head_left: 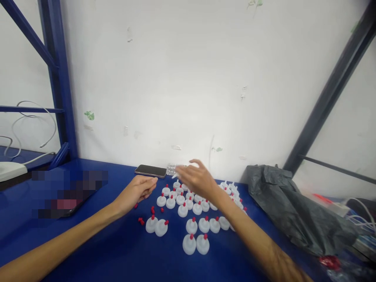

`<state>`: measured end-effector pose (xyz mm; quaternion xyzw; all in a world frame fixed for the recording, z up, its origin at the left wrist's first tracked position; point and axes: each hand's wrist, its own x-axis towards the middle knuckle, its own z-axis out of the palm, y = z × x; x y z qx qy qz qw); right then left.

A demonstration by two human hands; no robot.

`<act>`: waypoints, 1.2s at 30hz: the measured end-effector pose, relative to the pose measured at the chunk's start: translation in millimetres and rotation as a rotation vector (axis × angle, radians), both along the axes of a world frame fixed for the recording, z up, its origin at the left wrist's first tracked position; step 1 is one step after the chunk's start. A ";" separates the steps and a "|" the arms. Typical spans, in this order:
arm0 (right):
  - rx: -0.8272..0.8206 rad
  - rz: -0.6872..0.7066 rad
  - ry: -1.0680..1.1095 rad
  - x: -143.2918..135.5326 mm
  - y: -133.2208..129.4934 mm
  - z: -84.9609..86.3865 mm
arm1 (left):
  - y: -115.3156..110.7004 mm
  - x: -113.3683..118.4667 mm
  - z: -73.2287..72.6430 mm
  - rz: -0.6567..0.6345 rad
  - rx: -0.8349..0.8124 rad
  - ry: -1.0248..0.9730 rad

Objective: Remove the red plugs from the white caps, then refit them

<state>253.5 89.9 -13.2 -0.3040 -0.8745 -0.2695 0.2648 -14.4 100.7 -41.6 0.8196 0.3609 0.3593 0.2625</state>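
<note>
My left hand [136, 192] is closed, fingers curled and thumb pressed against them, above the left part of the table; whatever it may hold is hidden. Blurred by motion, my right hand [196, 180] reaches over the far rows of caps with one finger raised. A white nozzle cap [175, 175] shows tilted at its fingertips. Many round white caps with red tips [189, 243] stand in rows below and around it. Two more red-tipped caps [161, 227] sit closer to my left hand. Small loose red tips [141, 221] lie beside them.
A phone [150, 170] and a clear plastic piece [170, 169] lie by the wall. White caps without red tips [225, 185] are clustered at the back right. A dark plastic bag [273, 196] lies right. Blue frame posts [60, 78] rise left, near a white power strip [11, 171].
</note>
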 end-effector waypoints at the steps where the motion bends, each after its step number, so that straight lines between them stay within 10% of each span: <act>1: 0.009 -0.040 0.033 10.5 2.7 3.4 | 1.6 -3.6 0.1 0.026 0.016 0.017; 6: -0.014 -0.203 0.156 44.1 7.9 12.7 | 3.4 -13.4 -4.4 0.086 0.211 0.281; 14: -0.121 -0.243 0.094 25.2 7.7 3.1 | 3.0 -9.0 -16.1 0.030 0.233 0.515; 36: -0.282 -0.371 -0.027 15.0 22.9 -31.4 | 0.3 -3.7 -17.0 -0.053 0.254 0.503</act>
